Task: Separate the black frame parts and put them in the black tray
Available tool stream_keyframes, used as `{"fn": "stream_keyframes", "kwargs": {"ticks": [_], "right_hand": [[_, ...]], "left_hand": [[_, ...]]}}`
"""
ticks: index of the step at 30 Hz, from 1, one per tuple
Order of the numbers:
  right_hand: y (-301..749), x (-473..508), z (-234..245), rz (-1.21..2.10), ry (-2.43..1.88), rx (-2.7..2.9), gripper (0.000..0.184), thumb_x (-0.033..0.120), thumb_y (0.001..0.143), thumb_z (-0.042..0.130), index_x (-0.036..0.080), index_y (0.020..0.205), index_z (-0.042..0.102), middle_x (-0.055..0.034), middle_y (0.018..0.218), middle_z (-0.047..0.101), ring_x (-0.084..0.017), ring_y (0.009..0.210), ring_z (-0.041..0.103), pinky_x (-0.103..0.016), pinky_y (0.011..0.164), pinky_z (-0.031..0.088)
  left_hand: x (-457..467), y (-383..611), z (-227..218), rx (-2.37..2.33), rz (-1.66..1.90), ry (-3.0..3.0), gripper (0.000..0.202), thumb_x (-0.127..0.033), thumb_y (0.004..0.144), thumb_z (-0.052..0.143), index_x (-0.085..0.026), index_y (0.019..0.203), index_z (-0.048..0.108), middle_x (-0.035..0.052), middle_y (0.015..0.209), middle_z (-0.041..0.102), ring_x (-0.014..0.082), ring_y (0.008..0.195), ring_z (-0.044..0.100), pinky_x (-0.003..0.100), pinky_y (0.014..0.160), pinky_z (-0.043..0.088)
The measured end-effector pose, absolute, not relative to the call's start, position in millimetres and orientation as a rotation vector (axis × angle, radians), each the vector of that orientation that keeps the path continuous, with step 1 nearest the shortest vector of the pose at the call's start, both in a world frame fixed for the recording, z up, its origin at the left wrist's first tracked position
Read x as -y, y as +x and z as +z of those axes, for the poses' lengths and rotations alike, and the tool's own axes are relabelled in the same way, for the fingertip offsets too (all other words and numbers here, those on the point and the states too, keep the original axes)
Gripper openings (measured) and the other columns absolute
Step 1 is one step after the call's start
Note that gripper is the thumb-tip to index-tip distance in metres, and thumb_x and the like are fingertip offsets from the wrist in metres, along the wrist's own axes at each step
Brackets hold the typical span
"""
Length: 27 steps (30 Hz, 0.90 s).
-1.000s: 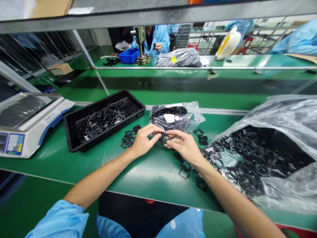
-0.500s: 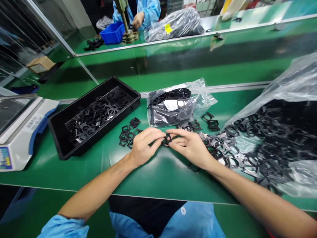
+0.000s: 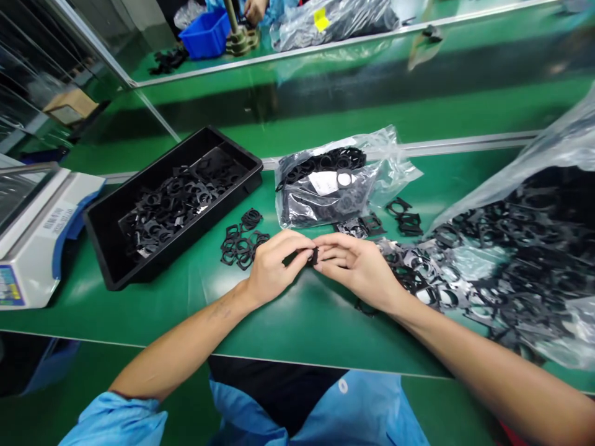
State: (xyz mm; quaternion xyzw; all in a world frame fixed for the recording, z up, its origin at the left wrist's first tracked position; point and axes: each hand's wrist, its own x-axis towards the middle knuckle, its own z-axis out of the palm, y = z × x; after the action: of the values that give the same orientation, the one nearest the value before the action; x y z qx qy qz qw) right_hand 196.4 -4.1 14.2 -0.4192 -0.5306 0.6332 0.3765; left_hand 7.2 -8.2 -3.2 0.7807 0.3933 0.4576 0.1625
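Along the left edge of my view I can make out a weighing scale (image 3: pixel 49 214), white-bodied with blue trim and partly cut off, with a cardboard box (image 3: pixel 72 105) farther back. Across on the far bench (image 3: pixel 264 49) I see a blue bin (image 3: pixel 207 37) with a heap of dark pieces (image 3: pixel 170 61) to its left, a metal stand (image 3: pixel 239 40) to its right, and a co-worker's hand (image 3: pixel 255 11) near that stand. Farther right I pick up a plastic-wrapped bundle (image 3: pixel 353 26) bearing a yellow label (image 3: pixel 320 20).
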Motion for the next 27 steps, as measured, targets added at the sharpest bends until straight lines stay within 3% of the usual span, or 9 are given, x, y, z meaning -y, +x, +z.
{"fn": "stream_keyframes", "kwargs": {"ticks": [6,11,15,27], "right_hand": [[195.5,5.7,17.3,1.537,-1.075,1.406,0.030,0.029,0.070,0.084,0.018,0.094,0.070,-0.0022,0.083,0.071,-0.016,0.075,0.071,-0.034,0.083,0.064],[196.6,6.5,16.5,1.471,-1.053,1.434,0.025,0.024,0.073,0.081,0.019,0.096,0.071,-0.0015,0.083,0.071,-0.016,0.077,0.072,-0.033,0.083,0.064],[197.8,3.9,18.4,1.504,-1.061,1.391,0.026,0.021,0.072,0.078,0.019,0.097,0.070,-0.0015,0.081,0.070,-0.015,0.075,0.070,-0.031,0.080,0.063],[199.2,1.4,23.2,1.704,-1.035,1.181,0.033,0.023,0.063,0.088,0.018,0.092,0.073,-0.0016,0.082,0.071,-0.014,0.076,0.069,-0.031,0.082,0.060]], "left_hand": [[13.6,10.9,-7.8,-1.099,1.310,1.968,0.003,-0.020,0.096,0.061,-0.019,0.095,0.064,0.0015,0.087,0.071,0.0104,0.078,0.071,0.020,0.073,0.062],[13.1,12.5,-6.3,-1.081,1.318,1.955,0.007,-0.023,0.097,0.062,-0.019,0.092,0.065,0.0033,0.086,0.072,0.0125,0.079,0.070,0.022,0.072,0.062],[9.4,9.3,0.2,-1.082,1.393,2.126,0.005,-0.016,0.094,0.064,-0.019,0.093,0.068,0.0040,0.088,0.074,0.0142,0.083,0.070,0.027,0.078,0.059],[7.3,4.5,2.7,-1.127,1.394,2.379,0.012,-0.011,0.094,0.061,-0.018,0.095,0.070,0.0044,0.088,0.072,0.0141,0.083,0.069,0.027,0.078,0.057]]}}
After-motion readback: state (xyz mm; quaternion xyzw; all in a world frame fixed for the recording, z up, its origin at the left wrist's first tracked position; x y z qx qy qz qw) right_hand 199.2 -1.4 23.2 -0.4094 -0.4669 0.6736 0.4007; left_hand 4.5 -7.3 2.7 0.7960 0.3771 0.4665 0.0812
